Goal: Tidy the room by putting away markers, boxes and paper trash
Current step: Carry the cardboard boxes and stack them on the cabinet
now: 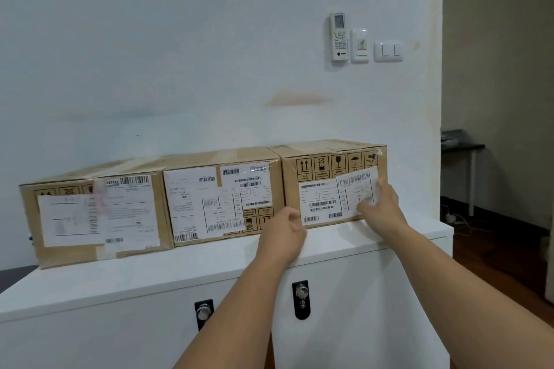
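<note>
Three brown cardboard boxes with white shipping labels stand in a row against the wall on a white cabinet top (192,266): a left box (99,210), a middle box (221,198) and a right box (323,165). My right hand (382,208) lies flat with fingers spread on the right box's front, over its label and near its right edge. My left hand (283,232) is loosely curled against the lower left front corner of the same box, at the seam with the middle box. Neither hand lifts anything.
The cabinet front has two black latches with round metal knobs (300,298) (204,313). A remote control (339,36) and switches (388,51) hang on the wall above. To the right a doorway shows a dark table (463,147) and cables on a wooden floor.
</note>
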A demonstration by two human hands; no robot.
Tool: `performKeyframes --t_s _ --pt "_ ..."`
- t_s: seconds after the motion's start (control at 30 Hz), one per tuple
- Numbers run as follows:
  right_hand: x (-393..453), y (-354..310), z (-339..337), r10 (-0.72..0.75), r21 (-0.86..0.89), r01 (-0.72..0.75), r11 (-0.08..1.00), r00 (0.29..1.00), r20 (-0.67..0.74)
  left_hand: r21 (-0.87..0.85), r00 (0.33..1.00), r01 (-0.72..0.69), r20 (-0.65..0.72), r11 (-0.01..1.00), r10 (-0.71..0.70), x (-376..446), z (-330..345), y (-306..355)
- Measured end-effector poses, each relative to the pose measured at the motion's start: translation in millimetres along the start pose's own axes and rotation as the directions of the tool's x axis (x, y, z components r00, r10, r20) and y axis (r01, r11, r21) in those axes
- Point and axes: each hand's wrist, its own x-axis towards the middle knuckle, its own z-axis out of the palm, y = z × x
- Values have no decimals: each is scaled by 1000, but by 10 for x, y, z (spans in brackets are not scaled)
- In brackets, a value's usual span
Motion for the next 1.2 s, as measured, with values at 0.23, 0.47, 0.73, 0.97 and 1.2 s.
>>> performKeyframes --t_s 0.23,0.47,0.73,0.97,1.2 --pt "141 25 73 28 -92 -21 996 997 75 239 999 -41 -8 970 44 34 61 -56" --pt "-34 23 32 -5 -137 -2 991 999 -49 257 957 -197 -159 946 243 -136 60 -34" --pt "-1062 484 -576 -34 -161 -5 987 971 -237 -28 849 -521 -121 853 515 -876 735 480" --pt "-2242 1455 -1774 417 -232 -476 849 871 -260 -136 799 -435 399 890 451 -1742 1983 939" --pt "-3912 2623 -2871 782 -101 -873 477 474 -404 -121 512 -264 823 957 246 -3031 3290 1293"
